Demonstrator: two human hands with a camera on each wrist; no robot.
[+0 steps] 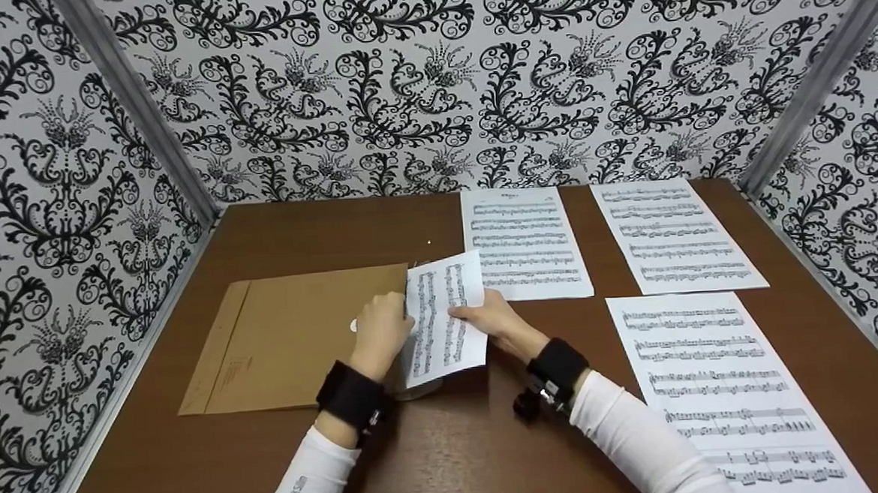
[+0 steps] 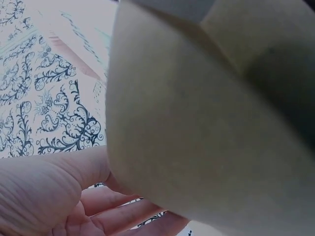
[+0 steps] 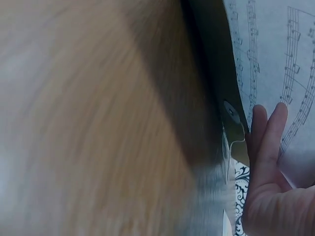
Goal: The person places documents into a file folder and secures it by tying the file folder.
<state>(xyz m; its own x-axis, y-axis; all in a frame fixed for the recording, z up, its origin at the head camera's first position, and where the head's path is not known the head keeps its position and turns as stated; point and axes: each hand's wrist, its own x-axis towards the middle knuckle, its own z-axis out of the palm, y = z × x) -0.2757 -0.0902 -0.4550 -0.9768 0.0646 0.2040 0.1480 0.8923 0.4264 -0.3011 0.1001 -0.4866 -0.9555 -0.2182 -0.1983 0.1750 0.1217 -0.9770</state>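
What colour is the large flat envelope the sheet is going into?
Plain tan-brown kraft paper; the large flat envelope shows best in the head view.

White sleeves, black wrist straps, bare hands
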